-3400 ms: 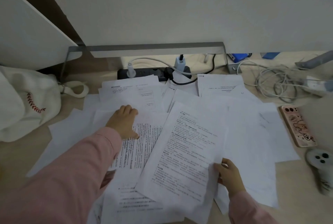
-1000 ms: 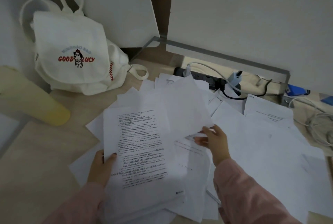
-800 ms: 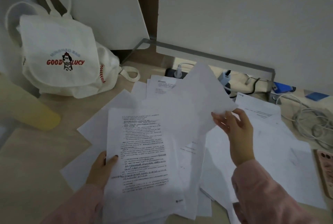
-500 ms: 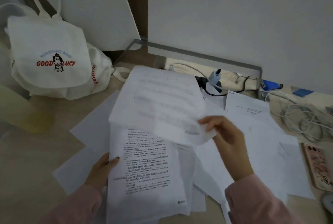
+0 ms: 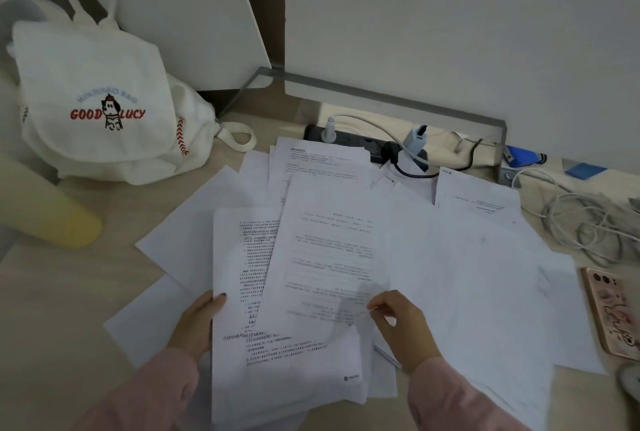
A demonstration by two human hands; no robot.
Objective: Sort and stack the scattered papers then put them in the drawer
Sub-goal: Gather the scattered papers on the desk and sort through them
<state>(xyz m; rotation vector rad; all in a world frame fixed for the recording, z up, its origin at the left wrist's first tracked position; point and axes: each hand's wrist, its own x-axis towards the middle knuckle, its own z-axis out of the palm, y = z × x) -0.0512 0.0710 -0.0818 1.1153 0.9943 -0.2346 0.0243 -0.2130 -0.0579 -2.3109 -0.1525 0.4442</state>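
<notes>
- Left hand grips the near stack by its left edge; right hand pinches the top sheet.
- Loose papers cover the bench at centre and right.
- White bag stands far left.
- Phone lies right.

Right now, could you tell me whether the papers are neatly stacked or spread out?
Mostly spread out: loose sheets overlap across the desk; only a small pile is gathered in the left hand.

one wide view from your head, facing forward and down, close over the papers on your desk
</notes>
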